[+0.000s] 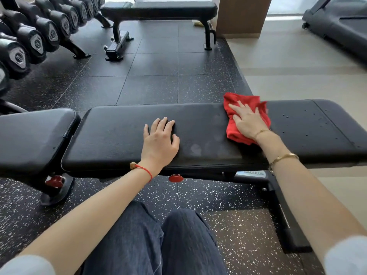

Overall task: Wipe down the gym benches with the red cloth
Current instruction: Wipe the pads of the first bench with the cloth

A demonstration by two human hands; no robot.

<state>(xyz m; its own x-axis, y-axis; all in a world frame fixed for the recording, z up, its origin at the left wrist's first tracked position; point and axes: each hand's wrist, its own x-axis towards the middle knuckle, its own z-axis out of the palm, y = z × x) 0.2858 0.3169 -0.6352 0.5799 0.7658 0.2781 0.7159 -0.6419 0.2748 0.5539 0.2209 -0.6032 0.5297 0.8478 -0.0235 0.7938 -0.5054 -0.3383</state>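
Note:
A long black padded gym bench point(119, 135) runs across the view in front of me. The crumpled red cloth point(236, 133) lies on its pad right of centre. My right hand point(247, 122) presses flat on the cloth, fingers spread. My left hand point(159, 140) rests palm down on the bare pad at the middle, holding nothing. Small water droplets dot the pad right of the cloth point(294, 118). A second black bench point(168, 6) stands farther back.
A rack of black dumbbells point(37, 38) lines the left side. A wooden pillar point(242, 16) stands behind the far bench, and a treadmill point(341, 26) sits at the far right. A separate seat pad point(33, 135) adjoins the bench at left. My legs are below the bench.

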